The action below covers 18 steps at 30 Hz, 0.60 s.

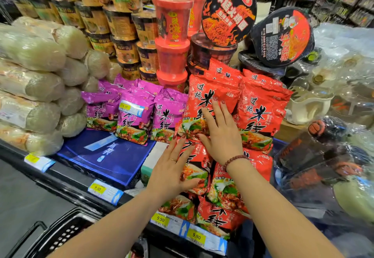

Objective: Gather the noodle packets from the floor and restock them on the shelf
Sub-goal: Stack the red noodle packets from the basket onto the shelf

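Red noodle packets [261, 112] stand and lie in a stack at the middle right of the shelf [66, 181]. My left hand [174, 168] lies flat with straight fingers on a lower red packet [197, 168], its thumb along the packet's bottom. My right hand [220, 130], with a bead bracelet on the wrist, presses with spread fingers against an upright red packet [204, 96] higher in the stack. More red packets [220, 217] lie at the shelf's front edge. Purple noodle packets [133, 116] stand in a row to the left.
Red cup noodles [173, 41] and black bowl noodles [228, 15] are stacked behind the packets. Wrapped vermicelli bundles [30, 79] fill the left. A blue box [105, 156] lies flat in front of the purple packets. A black shopping basket [60, 235] sits below the shelf.
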Tool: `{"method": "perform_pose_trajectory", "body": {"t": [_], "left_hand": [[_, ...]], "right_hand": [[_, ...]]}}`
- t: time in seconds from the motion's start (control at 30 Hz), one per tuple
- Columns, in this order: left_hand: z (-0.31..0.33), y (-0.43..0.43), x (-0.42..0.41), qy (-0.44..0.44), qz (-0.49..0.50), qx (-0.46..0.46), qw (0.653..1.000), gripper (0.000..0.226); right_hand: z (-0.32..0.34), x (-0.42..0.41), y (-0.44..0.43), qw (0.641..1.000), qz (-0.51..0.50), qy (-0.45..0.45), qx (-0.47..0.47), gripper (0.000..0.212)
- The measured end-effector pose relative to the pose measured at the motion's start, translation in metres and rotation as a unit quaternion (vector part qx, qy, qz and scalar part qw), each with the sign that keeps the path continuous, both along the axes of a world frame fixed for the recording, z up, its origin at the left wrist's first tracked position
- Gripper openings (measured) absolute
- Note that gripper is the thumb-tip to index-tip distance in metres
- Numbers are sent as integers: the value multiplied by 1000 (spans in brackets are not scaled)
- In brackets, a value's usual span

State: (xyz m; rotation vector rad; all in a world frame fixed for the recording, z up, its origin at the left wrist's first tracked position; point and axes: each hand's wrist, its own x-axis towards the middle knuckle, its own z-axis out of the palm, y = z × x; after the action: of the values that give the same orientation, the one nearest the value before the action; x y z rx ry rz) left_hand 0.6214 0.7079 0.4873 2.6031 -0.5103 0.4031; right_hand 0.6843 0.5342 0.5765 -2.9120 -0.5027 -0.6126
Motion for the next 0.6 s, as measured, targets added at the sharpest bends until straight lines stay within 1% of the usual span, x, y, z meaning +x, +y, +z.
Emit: {"method": "perform_pose_trajectory", "body": {"t": [0.17,0.23,0.33,0.4,0.43,0.5,0.6], "left_hand": [[21,6,-10,49,-9,22,999,86],[34,14,-15,30,-25,9,999,78],[51,33,-24,-34,-40,-25,998,66],[58,55,-31,-71,-28,-36,996,60],[60,68,-35,-74,-17,-27,997,59],[59,100,-46,-52,11,-3,999,60],[49,161,-72,-24,56,8,998,60]], "right_hand": [[18,-12,2,1000,-1,19,9,72],[25,-21,6,1000,0,-3,26,69],[29,-41,19,998,11,-25,49,63],[28,-58,34,997,33,-36,59,58],[26,-67,43,996,47,-39,65,55],[22,-83,66,994,73,-26,79,52],[8,-106,112,990,111,17,83,53]]}}
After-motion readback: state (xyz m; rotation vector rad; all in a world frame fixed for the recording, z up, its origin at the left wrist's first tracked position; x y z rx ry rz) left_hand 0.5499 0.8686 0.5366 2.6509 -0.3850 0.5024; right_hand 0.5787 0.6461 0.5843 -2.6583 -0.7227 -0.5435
